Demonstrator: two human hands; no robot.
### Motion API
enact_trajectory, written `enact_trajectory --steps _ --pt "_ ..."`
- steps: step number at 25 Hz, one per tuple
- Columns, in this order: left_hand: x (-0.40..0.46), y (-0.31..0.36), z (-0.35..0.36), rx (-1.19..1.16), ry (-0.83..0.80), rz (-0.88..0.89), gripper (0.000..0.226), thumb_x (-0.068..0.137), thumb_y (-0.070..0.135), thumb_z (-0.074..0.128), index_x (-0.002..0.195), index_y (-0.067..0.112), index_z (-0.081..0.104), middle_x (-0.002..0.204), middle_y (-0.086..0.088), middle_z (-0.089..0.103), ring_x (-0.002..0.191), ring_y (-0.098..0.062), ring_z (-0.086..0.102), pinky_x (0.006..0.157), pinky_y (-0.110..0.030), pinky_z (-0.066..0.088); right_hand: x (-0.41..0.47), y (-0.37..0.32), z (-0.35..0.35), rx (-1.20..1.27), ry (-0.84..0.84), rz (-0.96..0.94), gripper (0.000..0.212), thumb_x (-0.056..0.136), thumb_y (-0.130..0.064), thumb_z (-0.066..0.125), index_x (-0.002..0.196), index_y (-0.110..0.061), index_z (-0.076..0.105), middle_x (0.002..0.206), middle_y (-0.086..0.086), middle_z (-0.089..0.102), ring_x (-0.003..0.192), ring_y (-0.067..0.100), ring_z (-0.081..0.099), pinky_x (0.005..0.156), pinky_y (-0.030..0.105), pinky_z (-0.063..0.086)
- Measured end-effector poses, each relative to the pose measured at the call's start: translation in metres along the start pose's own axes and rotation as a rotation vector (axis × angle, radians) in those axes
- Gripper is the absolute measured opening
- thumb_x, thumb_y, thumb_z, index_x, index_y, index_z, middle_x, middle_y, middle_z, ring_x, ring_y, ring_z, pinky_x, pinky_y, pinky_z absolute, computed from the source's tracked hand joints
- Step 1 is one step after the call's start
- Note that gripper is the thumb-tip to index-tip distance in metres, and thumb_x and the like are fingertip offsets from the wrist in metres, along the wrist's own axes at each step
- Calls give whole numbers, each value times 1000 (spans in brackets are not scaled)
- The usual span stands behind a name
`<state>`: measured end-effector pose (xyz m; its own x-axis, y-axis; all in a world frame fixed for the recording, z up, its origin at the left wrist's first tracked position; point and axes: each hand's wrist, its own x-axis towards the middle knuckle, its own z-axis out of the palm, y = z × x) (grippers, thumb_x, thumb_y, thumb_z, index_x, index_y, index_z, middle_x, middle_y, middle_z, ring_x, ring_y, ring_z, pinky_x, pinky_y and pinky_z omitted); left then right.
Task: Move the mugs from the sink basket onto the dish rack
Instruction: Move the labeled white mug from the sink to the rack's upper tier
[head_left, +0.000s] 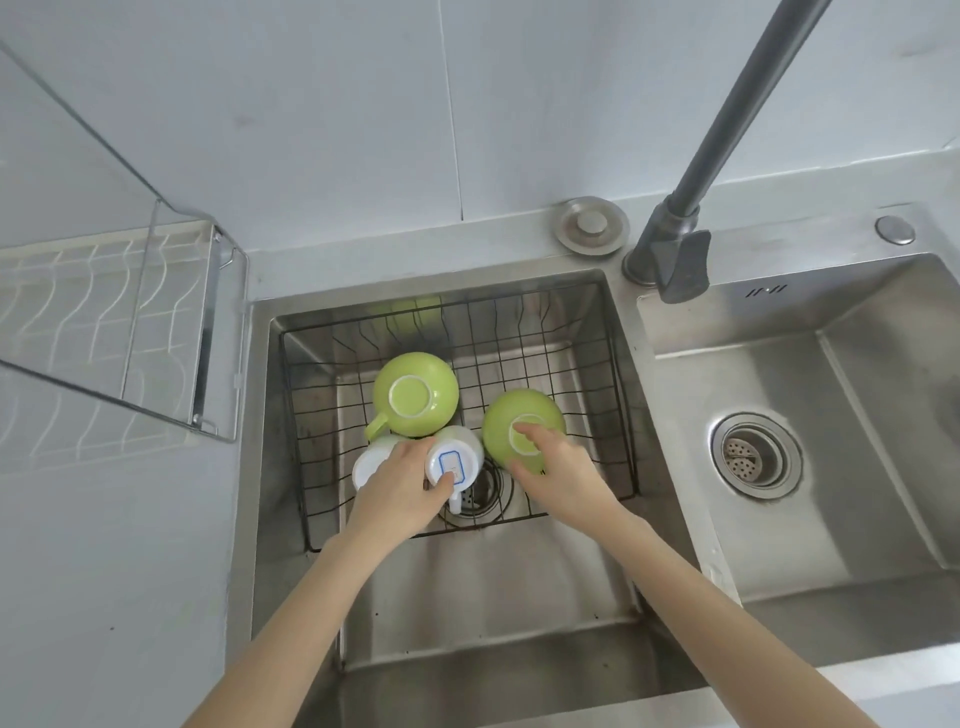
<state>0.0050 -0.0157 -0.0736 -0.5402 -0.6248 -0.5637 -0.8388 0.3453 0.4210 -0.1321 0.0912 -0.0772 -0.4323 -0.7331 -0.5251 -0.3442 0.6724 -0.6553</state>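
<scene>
A black wire basket (618, 374) sits in the left sink bowl. Inside it are two green mugs, both upside down: one at the back (415, 392) with its handle to the lower left, one at the right (522, 434). Two white mugs lie in front: one with a blue label (454, 457) and one to its left (371, 462). My left hand (400, 488) wraps the labelled white mug. My right hand (558, 467) grips the right green mug from above. The steel dish rack (104, 312) stands at the left, with nothing on it.
A dark faucet (675, 260) rises between the two bowls, its spout arching up to the right. The right bowl (810, 415) holds only a drain strainer. A round metal stopper (589, 226) lies on the ledge behind the basket.
</scene>
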Motion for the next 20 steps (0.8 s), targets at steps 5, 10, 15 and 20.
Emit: enact_trajectory --steps 5,10,15,20 --pt "17 -20 20 -98 -50 -15 47 89 24 48 135 19 37 136 -5 45 112 -20 51 92 -34 42 20 -2 28 13 -77 52 50 90 -24 52 137 -15 38 133 13 50 116 28 54 91 30 43" --pt "24 -24 32 -194 -38 -29 56 86 16 52 137 18 30 136 -6 44 103 -23 57 90 -41 48 35 -6 54 34 -134 91 55 89 -25 53 139 -16 34 129 14 54 107 27 57 93 38 48" --pt "26 -30 41 -165 -22 -6 63 85 5 48 141 18 22 141 -9 37 111 -32 54 89 -47 48 47 -8 63 -16 -154 110 56 93 -25 45 143 -15 23 132 21 48 114 38 54 95 42 44" --pt "24 -30 48 -36 74 12 62 87 10 52 141 20 22 144 -4 35 104 -37 58 78 -49 51 47 -6 65 -45 -133 103 54 94 -22 43 144 -17 23 128 22 50 109 39 56 91 43 46"
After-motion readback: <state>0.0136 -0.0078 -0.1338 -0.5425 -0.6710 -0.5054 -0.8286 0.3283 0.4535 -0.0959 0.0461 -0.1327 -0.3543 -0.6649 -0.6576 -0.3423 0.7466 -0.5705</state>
